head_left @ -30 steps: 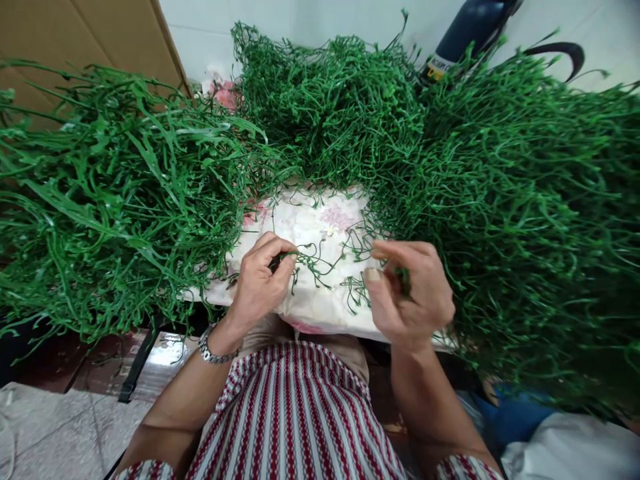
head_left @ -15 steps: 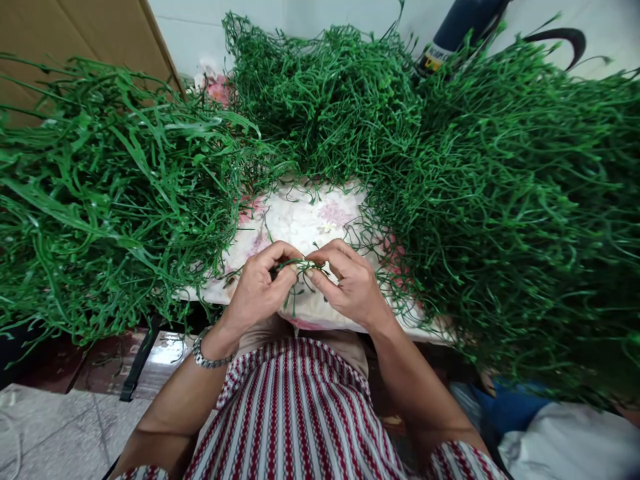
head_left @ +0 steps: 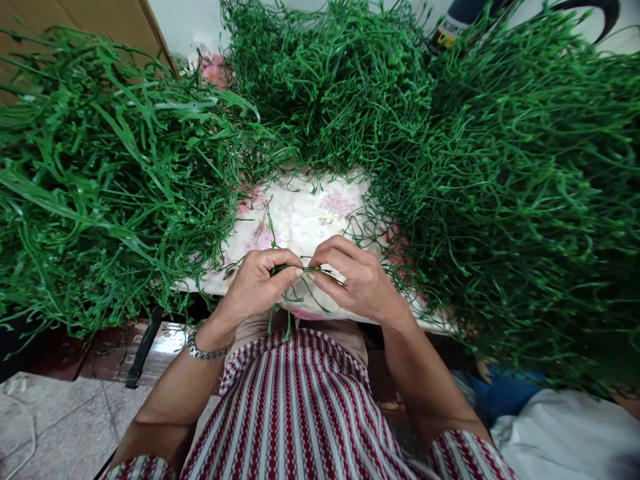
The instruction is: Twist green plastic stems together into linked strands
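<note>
Near the front edge of a floral-covered tabletop [head_left: 300,213], both hands meet over a few thin green plastic stems [head_left: 306,269]. My left hand [head_left: 257,283] pinches them between thumb and forefinger, and some ends dangle below it. On the other side, my right hand [head_left: 360,280] has its thumb and fingertips closed on the same stems, its other fingers curled. Fingers partly hide the join between the stems. A large heap of green plastic foliage [head_left: 115,193] lies to the left, with broader strips among it.
More green stems are heaped at the back [head_left: 330,87] and in a big pile on the right [head_left: 520,213]. A cardboard box [head_left: 100,27] stands back left, a dark cylinder [head_left: 455,27] with a label back right. A pale bag [head_left: 565,433] lies low right.
My hands have shifted slightly apart, the right one a little to the right. The stems between them now look straighter, and more ends hang below my left hand. The view has tilted slightly.
</note>
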`<state>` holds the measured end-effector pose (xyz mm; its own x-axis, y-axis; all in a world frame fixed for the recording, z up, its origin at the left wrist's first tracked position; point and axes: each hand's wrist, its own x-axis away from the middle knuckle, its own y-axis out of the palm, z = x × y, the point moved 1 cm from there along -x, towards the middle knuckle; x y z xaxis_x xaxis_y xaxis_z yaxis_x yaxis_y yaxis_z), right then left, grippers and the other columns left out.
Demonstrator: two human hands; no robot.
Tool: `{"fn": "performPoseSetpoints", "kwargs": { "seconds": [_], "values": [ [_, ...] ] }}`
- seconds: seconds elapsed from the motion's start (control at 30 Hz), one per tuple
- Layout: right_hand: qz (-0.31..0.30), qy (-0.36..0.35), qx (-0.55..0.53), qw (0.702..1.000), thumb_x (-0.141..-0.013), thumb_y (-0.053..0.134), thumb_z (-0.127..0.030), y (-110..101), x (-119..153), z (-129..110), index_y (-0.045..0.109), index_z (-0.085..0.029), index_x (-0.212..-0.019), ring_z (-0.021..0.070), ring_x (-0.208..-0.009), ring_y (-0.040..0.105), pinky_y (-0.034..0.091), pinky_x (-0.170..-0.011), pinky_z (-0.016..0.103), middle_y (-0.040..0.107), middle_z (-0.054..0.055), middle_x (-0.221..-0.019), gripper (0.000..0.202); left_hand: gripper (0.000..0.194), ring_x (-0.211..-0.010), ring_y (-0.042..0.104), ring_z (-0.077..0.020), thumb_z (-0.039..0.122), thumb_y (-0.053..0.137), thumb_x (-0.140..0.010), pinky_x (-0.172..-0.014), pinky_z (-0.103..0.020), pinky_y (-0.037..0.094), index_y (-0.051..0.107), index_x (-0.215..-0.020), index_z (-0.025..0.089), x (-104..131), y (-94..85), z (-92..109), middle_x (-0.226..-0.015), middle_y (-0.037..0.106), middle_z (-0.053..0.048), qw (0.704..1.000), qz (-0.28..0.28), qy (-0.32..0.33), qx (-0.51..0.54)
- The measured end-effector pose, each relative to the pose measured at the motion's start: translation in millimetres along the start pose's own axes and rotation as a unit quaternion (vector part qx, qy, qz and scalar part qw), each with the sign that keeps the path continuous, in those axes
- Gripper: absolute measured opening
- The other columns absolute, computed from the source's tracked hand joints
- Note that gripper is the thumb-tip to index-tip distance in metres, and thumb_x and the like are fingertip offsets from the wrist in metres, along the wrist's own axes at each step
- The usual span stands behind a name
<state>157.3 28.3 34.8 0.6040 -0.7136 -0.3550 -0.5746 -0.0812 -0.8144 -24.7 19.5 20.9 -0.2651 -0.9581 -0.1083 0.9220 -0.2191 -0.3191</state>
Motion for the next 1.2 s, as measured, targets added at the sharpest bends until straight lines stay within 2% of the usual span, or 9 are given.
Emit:
{"fn": "performPoseSetpoints", "kwargs": {
  "seconds": [0.2,0.37,0.53,0.63,0.8,0.9,1.0,1.1,1.2],
  "values": [
    [-0.013,-0.01,0.098,0.995,-0.088,0.045,-0.024,0.1,1.5,-3.0,0.059,-0.017,-0.085,0.015,-0.079,0.055,0.042,-0.063,0.025,0.06,0.006,-0.083,0.015,0.017,-0.056,0.052,-0.0137,0.021,0.055,-0.078,-0.063,-0.028,0.038,0.067,-0.066,0.02,4.6,3.0,-6.4,-0.056,0.061,0.0,0.989,0.008,0.079,-0.127],
    [-0.02,-0.013,0.194,0.981,-0.087,0.042,-0.014,8.0,3.7,12.2,0.061,-0.017,-0.083,0.0147,-0.072,0.051,0.034,-0.056,0.026,0.058,0.005,-0.078,0.02,0.02,-0.048,0.045,-0.0116,0.015,0.055,-0.075,-0.06,-0.028,0.034,0.062,-0.057,0.02,9.5,7.8,-3.7,-0.048,0.054,0.002,0.978,0.014,0.104,-0.182],
    [0.031,0.046,0.246,0.968,-0.086,0.043,-0.014,3.5,0.7,22.5,0.06,-0.016,-0.076,0.014,-0.067,0.049,0.03,-0.054,0.028,0.057,0.006,-0.074,0.021,0.019,-0.055,0.052,-0.0131,0.019,0.055,-0.078,-0.06,-0.027,0.036,0.063,-0.061,0.02,11.6,7.3,3.3,-0.056,0.06,0.001,0.988,0.026,0.094,-0.123],
    [0.012,0.041,0.259,0.965,-0.087,0.044,-0.018,-2.6,-1.7,19.7,0.061,-0.017,-0.079,0.0158,-0.072,0.05,0.032,-0.06,0.029,0.058,0.006,-0.078,0.018,0.016,-0.059,0.054,-0.0126,0.02,0.055,-0.079,-0.059,-0.024,0.038,0.065,-0.067,0.018,5.9,9.2,4.8,-0.061,0.062,0.0,0.997,0.014,0.048,-0.058],
    [-0.036,0.09,0.332,0.938,-0.086,0.048,-0.025,-14.0,12.7,28.6,0.063,-0.017,-0.077,0.0218,-0.077,0.049,0.035,-0.075,0.039,0.06,0.008,-0.072,0.02,0.014,-0.063,0.054,-0.0122,0.019,0.054,-0.079,-0.059,-0.022,0.039,0.068,-0.075,0.017,-1.0,6.0,0.7,-0.069,0.063,-0.002,0.996,0.061,0.007,0.059],
    [-0.016,0.084,0.28,0.956,-0.085,0.052,-0.028,-20.0,20.6,27.8,0.064,-0.016,-0.094,0.024,-0.087,0.052,0.036,-0.086,0.044,0.064,0.01,-0.088,0.02,0.011,-0.06,0.053,-0.0113,0.016,0.057,-0.076,-0.057,-0.022,0.039,0.068,-0.076,0.017,-1.2,6.1,-2.7,-0.068,0.064,-0.001,0.99,0.071,-0.034,0.118],
    [0.077,0.052,0.162,0.982,-0.083,0.056,-0.028,-19.2,17.7,15.8,0.057,-0.017,-0.112,0.0234,-0.099,0.052,0.037,-0.092,0.042,0.062,0.01,-0.106,0.032,0.006,-0.06,0.051,-0.0103,0.016,0.06,-0.074,-0.057,-0.02,0.038,0.066,-0.074,0.016,-1.2,10.1,-3.2,-0.067,0.062,0.0,0.985,0.087,-0.042,0.146],
    [0.105,0.002,0.003,0.994,-0.08,0.061,-0.03,-5.5,8.1,2.9,0.056,-0.016,-0.112,0.0205,-0.1,0.055,0.044,-0.088,0.037,0.062,0.01,-0.105,0.035,0.004,-0.06,0.049,-0.0092,0.019,0.063,-0.074,-0.057,-0.019,0.038,0.063,-0.072,0.016,-1.1,15.7,-2.4,-0.064,0.058,0.001,0.98,0.1,-0.031,0.172],
    [0.107,-0.009,-0.088,0.99,-0.081,0.06,-0.029,12.9,1.7,-1.8,0.059,-0.016,-0.105,0.0188,-0.094,0.058,0.047,-0.084,0.036,0.063,0.009,-0.099,0.028,0.008,-0.059,0.048,-0.0086,0.022,0.064,-0.074,-0.056,-0.018,0.038,0.061,-0.071,0.016,-0.2,20.7,-2.9,-0.063,0.055,0.002,0.972,0.113,-0.026,0.203]
  ]
}}
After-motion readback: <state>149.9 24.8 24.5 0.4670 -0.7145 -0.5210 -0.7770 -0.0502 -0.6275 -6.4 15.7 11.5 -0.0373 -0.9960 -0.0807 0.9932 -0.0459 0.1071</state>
